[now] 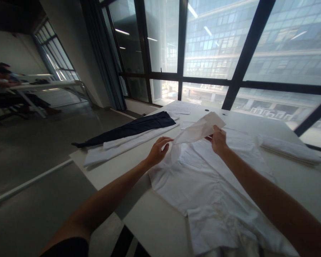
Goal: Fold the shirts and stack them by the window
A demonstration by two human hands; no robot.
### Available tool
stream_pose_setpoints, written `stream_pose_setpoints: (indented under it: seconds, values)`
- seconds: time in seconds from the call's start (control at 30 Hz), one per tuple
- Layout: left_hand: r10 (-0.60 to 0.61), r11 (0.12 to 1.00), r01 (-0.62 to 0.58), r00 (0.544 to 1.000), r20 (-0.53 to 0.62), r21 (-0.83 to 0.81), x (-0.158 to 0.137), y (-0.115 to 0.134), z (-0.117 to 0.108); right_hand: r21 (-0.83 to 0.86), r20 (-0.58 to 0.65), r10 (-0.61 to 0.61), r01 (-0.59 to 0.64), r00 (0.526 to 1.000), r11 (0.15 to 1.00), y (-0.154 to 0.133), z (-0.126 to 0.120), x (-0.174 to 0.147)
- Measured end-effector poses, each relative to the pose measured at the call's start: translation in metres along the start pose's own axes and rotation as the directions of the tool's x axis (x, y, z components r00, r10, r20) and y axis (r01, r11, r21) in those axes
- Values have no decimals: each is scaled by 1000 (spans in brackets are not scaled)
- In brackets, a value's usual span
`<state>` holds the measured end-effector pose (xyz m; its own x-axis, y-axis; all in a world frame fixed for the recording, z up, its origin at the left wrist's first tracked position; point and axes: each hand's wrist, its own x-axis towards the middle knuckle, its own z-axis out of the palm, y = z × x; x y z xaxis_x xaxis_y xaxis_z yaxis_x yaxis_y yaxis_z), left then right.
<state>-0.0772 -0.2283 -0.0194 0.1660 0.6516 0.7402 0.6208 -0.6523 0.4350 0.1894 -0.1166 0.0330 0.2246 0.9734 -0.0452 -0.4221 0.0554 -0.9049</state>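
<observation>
A white shirt (187, 178) lies spread over the table in front of me, its near part crumpled. My right hand (218, 140) is closed on a flat, stiff-looking end of white cloth, which looks like the cuff of a shirt sleeve (194, 131). That sleeve is raised above the rest of the garment and slants down to the left. My left hand (159, 150) is at the sleeve's left end, with thumb and fingers apart. Its fingertips reach the cloth's edge; whether they press on it I cannot tell.
Dark navy trousers (131, 128) lie over folded white garments (117, 148) on the left of the white table (163, 208). A folded white cloth bundle (290, 148) lies at the right. Windows (208, 43) stand behind. People (1, 76) sit at another table far left.
</observation>
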Motion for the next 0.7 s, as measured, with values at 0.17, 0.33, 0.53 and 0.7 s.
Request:
stream_pose_setpoints:
  seconds: [0.17, 0.33, 0.53, 0.7]
  values:
    - [-232, 973, 232, 972, 30, -16, -3, -22, 1, 72, -93, -79, 86, 993, 994, -37, -21, 25]
    - [-373, 927, 376, 917, 141, 5, -7, -38, -1, 185, -127, -114, 136, 985, 973, -65, -29, 40]
    - [-273, 961, 277, 928, 254, 19, -11, -33, 1, 207, -49, -147, 154, 988, 966, -89, -29, 49]
    - [-109, 994, 109, 937, 332, 18, -14, -29, 3, 148, -25, -139, 141, 990, 979, -100, -26, 59]
